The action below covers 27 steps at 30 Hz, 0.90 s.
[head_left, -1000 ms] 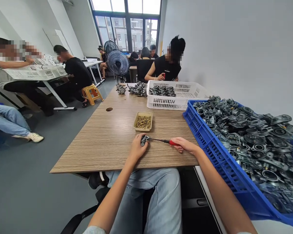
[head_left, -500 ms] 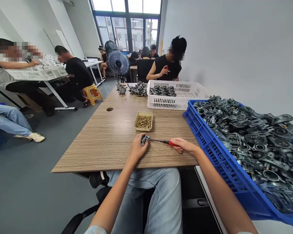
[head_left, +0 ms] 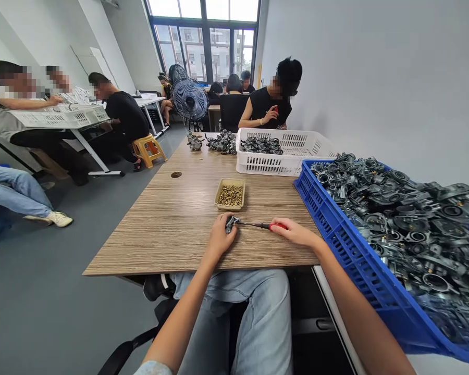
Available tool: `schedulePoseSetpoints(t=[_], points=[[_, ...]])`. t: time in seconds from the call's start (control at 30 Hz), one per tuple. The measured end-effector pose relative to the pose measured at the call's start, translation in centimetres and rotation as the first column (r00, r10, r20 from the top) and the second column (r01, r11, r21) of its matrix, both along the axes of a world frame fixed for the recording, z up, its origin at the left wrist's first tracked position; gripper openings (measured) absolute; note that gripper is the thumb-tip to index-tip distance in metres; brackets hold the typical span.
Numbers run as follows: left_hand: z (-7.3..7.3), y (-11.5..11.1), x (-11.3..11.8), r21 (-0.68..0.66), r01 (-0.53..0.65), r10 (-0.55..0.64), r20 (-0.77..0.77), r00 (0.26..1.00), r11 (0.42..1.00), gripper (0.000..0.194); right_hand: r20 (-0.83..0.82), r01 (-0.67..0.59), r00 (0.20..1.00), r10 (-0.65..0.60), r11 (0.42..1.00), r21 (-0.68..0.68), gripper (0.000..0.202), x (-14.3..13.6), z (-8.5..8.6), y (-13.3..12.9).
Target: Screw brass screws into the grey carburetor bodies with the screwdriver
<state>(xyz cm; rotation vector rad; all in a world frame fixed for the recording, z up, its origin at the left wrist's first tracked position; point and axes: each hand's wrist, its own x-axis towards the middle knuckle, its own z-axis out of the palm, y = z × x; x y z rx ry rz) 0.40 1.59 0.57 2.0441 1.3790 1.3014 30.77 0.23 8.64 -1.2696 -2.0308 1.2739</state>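
Note:
My left hand (head_left: 221, 234) is closed around a small grey metal part (head_left: 231, 224), held against the wooden table near its front edge. Part of that piece is hidden under my fingers. My right hand (head_left: 295, 232) grips the red handle of a screwdriver (head_left: 262, 225), whose shaft points left. The screwdriver's tip meets the right side of the metal part. Just beyond my hands stands a small cream tray (head_left: 216, 205) filled with brass screws (head_left: 230, 195).
To my right, a blue crate (head_left: 336, 237) is heaped with dark metal parts. A white crate (head_left: 271, 165) with similar parts stands at the back, beside a pile of parts (head_left: 222, 142). A co-worker (head_left: 271, 101) sits across the table; others sit further left.
The fingers of my right hand have shifted on the screwdriver handle. My left hand and the metal part stay in place. The co-worker across has raised a hand slightly to the right.

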Motion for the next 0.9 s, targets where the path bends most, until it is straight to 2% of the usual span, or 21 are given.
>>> schedulePoseSetpoints(t=[0.1, 0.2, 0.3, 0.47, 0.57, 0.67, 0.77, 0.9], points=[[-0.1, 0.1, 0.0, 0.005, -0.002, 0.002, 0.014, 1.0, 1.0, 0.036, 0.034, 0.024, 0.999, -0.028, 0.994, 0.111, 0.039, -0.1, 0.6, -0.2], [-0.1, 0.1, 0.0, -0.001, -0.012, 0.012, 0.019, 1.0, 1.0, 0.034, 0.049, 0.039, 0.998, -0.046, 0.989, 0.143, 0.034, -0.3, 0.8, -0.4], [0.0, 0.1, 0.0, -0.004, -0.016, 0.016, 0.017, 1.0, 1.0, 0.033, 0.045, 0.05, 0.997, -0.055, 0.994, 0.097, 0.042, -0.8, 0.4, -0.3], [0.0, 0.0, 0.1, 0.004, -0.033, 0.033, 0.014, 0.999, 0.999, 0.034, 0.018, 0.044, 0.999, -0.043, 0.997, -0.068, 0.061, -1.2, -0.8, 0.1], [0.1, -0.1, 0.1, 0.006, -0.036, 0.036, 0.011, 0.999, 0.999, 0.033, 0.011, 0.075, 0.997, -0.074, 0.995, -0.072, 0.067, -0.4, -1.1, 0.5], [0.0, -0.1, 0.1, -0.001, -0.034, 0.034, 0.007, 0.999, 0.999, 0.034, 0.043, 0.162, 0.986, -0.162, 0.987, -0.013, 0.068, 1.2, -1.3, 1.2], [-0.1, -0.1, 0.1, -0.005, -0.03, 0.03, 0.0, 1.0, 1.0, 0.037, 0.106, 0.278, 0.951, -0.29, 0.954, 0.111, 0.059, 2.2, -2.1, 1.9], [-0.3, -0.3, 0.2, 0.026, 0.007, -0.006, -0.019, 1.0, 1.0, 0.059, 0.171, 0.438, 0.845, -0.506, 0.84, 0.321, 0.041, 1.5, -4.3, 2.2]])
